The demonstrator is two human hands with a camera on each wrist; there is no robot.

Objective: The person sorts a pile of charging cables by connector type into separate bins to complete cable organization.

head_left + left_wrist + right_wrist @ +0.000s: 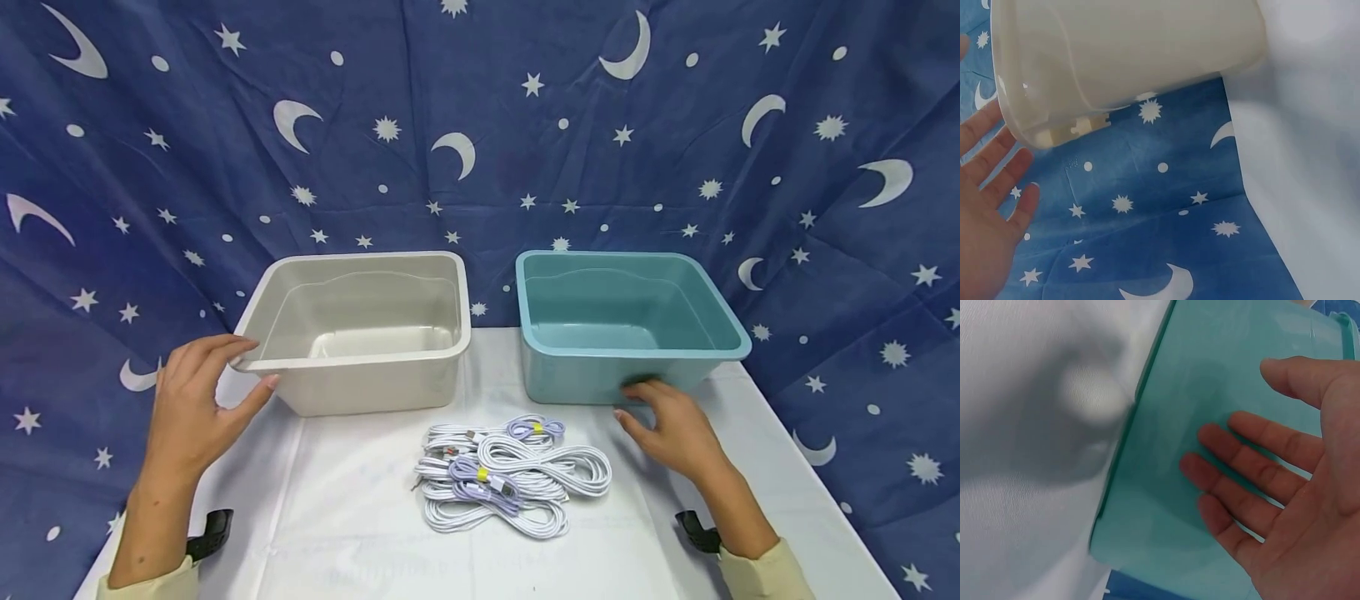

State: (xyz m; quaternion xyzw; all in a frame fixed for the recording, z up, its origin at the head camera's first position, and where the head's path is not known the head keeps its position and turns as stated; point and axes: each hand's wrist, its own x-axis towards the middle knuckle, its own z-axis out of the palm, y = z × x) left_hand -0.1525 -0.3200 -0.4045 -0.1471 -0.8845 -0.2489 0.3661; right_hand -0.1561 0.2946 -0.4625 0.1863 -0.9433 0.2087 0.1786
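Note:
At the near left corner of the off-white bin [360, 383] is my left hand [191, 400], its fingers extended by the rim. The left wrist view shows that hand [985, 181] with spread fingers beside the bin's corner; whether they touch is hard to tell. In front of the teal bin [577, 379], my right hand [678, 425] holds nothing. Its loosely bent fingers [1254, 469] face the bin's outer wall in the right wrist view. Between the hands lies a heap of coiled white cables [517, 475], with lilac cables [483, 487] on top carrying yellow ties.
Both bins stand side by side at the back of a white-covered table [360, 517], a gap between them. A blue curtain [480, 125] with moons and stars hangs behind and at the sides. Dark wrist devices [212, 533] show at both wrists.

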